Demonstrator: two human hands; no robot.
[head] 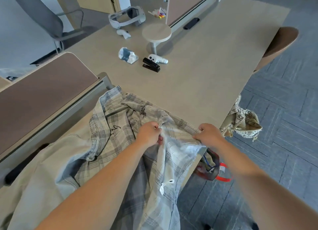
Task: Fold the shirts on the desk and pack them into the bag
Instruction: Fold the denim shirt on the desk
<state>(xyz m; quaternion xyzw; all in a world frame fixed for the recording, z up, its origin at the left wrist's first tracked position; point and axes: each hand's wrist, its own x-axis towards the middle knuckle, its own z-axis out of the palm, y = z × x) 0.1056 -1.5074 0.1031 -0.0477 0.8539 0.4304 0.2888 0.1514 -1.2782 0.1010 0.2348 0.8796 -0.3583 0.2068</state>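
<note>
A beige-and-grey plaid shirt [118, 123] lies crumpled over the near end of the desk [197, 78], part of it hanging off the front edge. My left hand [149, 133] grips a bunch of its fabric near the middle. My right hand [209, 133] pinches its buttoned edge further right. A camouflage shirt [244, 121] droops over the desk's right edge. Below the desk on the right sits a dark bag with red handles [213, 169], partly hidden by the plaid shirt and my right arm.
Further back on the desk lie a black stapler [151, 65], a white controller [157, 58], a crumpled packet [127, 55], a small round stand [156, 32] and a headset [126, 17]. A brown divider panel [43, 92] runs along the left. A chair [278, 44] stands at the right.
</note>
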